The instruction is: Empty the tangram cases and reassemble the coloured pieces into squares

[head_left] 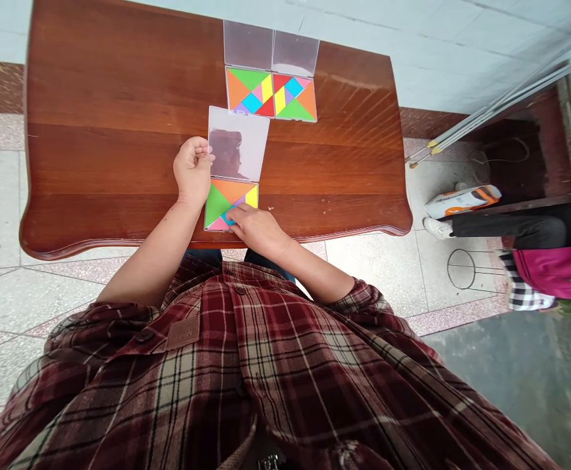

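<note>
Near the table's front edge lies a tangram set (221,196) in a flat case, showing green, orange, yellow, purple, pink and blue pieces. Its clear lid (239,145) is folded open away from me. My left hand (192,171) is closed at the lid's left edge, thumb and fingers pinching it. Over the lower right of the tangram, my right hand (260,228) has its fingers drawn together and pointing down at the pieces around the blue square. It covers part of the set, so what lies under the fingertips is hidden.
Two more tangram cases, one on the left (251,91) and one on the right (295,98), lie side by side farther back, lids open. The brown wooden table (119,130) meets a tiled wall. A seated person (525,232) is at far right, near a wire stand (460,269).
</note>
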{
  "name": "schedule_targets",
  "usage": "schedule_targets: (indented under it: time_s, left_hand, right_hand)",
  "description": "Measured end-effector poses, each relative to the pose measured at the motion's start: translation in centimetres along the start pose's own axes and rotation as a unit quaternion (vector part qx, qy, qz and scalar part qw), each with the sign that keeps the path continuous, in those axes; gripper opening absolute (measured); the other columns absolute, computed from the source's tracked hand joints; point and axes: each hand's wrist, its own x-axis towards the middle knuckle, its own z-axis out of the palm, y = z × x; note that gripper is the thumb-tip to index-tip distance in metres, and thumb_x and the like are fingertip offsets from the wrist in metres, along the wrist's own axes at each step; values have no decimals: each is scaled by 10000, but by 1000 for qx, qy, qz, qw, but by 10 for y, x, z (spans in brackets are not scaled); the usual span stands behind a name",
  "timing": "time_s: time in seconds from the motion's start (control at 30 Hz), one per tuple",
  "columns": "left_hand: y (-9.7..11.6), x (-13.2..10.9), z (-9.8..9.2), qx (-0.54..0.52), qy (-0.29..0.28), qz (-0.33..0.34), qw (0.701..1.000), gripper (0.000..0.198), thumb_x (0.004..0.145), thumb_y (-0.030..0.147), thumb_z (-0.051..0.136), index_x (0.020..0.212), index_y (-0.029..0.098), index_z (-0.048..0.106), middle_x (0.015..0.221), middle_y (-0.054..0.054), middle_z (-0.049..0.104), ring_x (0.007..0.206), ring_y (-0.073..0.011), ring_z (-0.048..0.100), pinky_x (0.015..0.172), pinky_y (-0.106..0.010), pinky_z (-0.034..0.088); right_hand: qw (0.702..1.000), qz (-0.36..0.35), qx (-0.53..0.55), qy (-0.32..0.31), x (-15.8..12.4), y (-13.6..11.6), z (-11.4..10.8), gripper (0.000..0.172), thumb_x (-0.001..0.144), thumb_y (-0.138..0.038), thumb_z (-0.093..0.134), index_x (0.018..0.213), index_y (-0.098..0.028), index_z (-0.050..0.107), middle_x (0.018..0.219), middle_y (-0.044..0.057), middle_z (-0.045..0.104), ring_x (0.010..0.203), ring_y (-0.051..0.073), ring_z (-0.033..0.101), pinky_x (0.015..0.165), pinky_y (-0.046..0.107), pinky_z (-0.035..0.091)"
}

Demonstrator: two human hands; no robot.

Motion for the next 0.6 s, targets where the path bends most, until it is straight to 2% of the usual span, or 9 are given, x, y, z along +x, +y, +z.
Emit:
schedule_targets:
  time_s: [0.37, 0.6]
  left_hand:
    - [-4, 1, -1, -7, 1, 5, 1000, 137, 797, 298, 678, 867, 221, 589, 815, -8, 601, 845, -149, 650, 828, -304, 573]
    - [-7, 2, -1, -26, -3, 0, 1000, 136, 806, 287, 688, 885, 219, 599, 829, -3, 572, 869, -155, 648, 854, -325, 562]
  right_hand:
    - [1000, 7, -22, -18, 3, -6, 1, 299, 1003, -209, 383, 1175, -161, 623, 1142, 108, 632, 966, 205, 627, 719, 289, 425]
    - [1000, -1, 21, -3, 4, -5, 1, 245, 977, -190, 450, 1122, -159, 645, 1108, 94, 643, 967, 196, 617, 751, 282, 429]
